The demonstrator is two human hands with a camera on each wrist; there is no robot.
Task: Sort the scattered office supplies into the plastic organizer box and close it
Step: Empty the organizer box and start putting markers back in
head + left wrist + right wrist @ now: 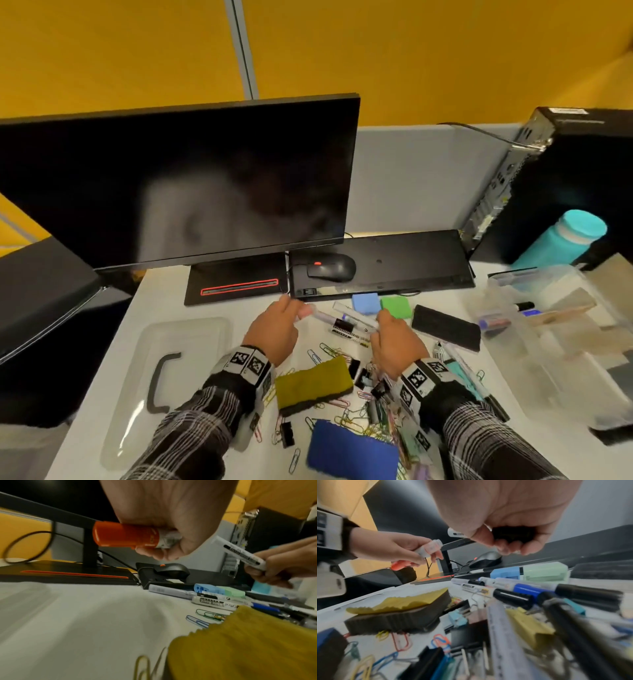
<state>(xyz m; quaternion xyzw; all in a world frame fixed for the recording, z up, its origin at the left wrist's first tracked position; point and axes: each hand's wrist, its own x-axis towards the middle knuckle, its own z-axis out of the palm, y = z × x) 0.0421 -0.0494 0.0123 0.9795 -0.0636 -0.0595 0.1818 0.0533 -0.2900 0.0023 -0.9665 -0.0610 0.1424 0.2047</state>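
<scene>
My left hand (291, 313) grips a white marker with an orange cap (125, 534) above the desk, in front of the monitor base. A little to its right, my right hand (380, 325) holds a white marker (243, 553) by its black cap (513, 534). Under both hands lie more markers (346, 330), loose paper clips (349, 421) and binder clips (287, 433). The clear organizer box (507, 346) stands open at the right with a few markers in it. Its clear lid (191, 329) with a grey handle lies at the left.
A yellow eraser (313, 383), a blue eraser (349, 448) and a black eraser (445, 327) lie among the supplies. Small blue (365, 303) and green (395, 306) boxes sit by the keyboard (411, 260) and mouse (332, 267). Monitor (178, 185), computer tower (561, 178), teal bottle (561, 236) stand behind.
</scene>
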